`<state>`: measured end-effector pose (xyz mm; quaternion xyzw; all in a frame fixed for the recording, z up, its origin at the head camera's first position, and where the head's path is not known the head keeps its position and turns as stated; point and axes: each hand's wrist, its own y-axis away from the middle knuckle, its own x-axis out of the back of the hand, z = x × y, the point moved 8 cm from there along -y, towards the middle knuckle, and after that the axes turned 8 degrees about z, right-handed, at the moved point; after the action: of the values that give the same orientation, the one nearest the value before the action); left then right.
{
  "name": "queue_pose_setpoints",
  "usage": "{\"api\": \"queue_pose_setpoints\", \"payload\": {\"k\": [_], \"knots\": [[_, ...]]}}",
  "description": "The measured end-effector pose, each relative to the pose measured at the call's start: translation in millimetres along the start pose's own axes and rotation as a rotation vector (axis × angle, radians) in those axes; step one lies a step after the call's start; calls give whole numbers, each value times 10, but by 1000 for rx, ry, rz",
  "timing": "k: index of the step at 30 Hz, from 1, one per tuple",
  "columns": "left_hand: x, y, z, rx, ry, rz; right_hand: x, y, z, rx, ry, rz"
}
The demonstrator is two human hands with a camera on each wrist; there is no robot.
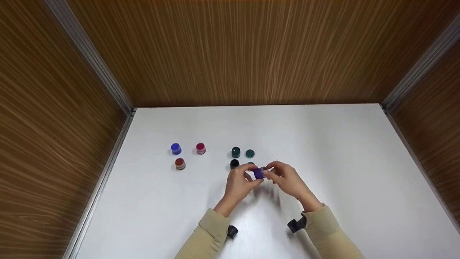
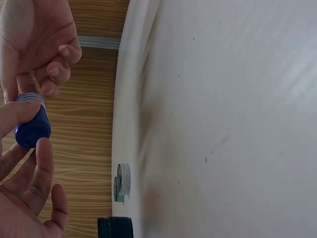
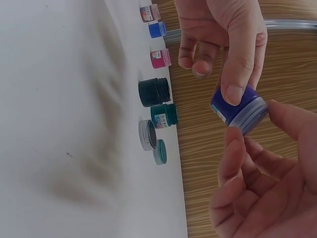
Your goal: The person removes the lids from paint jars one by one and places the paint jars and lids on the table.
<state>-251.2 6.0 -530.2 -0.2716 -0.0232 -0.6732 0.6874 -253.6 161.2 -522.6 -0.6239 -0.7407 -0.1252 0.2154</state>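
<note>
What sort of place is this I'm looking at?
Probably a purpose-built work booth: a white tabletop hemmed in by wood-grain panels, with metal strips running along the corners.

In my grasp: one violet-blue jar (image 1: 258, 174) with a clear lid (image 3: 249, 116). Well to its left: one bright blue jar (image 1: 176, 149), one crimson jar (image 1: 201, 148), and, nearer, one red-brown jar (image 1: 180, 164). Just left of mine: one dark green jar (image 1: 235, 152) and, nearer, one blackish jar (image 1: 234, 164). Also: one green lid (image 1: 250, 154); my sleeves (image 1: 206, 233), plain khaki; tabletop (image 1: 359, 172), white; far panel (image 1: 230, 54), brown, streaked with paler wood grain; strips (image 1: 91, 54), grey.
</note>
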Motion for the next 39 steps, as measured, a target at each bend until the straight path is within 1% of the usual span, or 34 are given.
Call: {"api": "queue_pose_setpoints", "payload": {"k": [3,6,11,15,20,28,31,36,39], "knots": [[0,-2,-23,9,6,2,-6,9,-15,31,-4,-22],[-1,-3,-46,19,9,7,-27,18,-6,41,-20,-38],[-19,7,-43,17,7,-2,-28,15,31,-3,-15,0],[-31,15,-29,7,2,-5,-17,9,32,-11,20,25],[-28,12,-14,5,0,-4,-6,6,20,16,29,20],[-21,8,-20,18,16,-6,2,28,-6,85,12,-47],[-21,9,-27,20,24,-3,8,26,-2,66,15,-37],[-25,10,-27,19,20,1,8,6,26,-8,19,14],[-23,12,-18,14,26,1,2,4,32,-11,16,18]]}}
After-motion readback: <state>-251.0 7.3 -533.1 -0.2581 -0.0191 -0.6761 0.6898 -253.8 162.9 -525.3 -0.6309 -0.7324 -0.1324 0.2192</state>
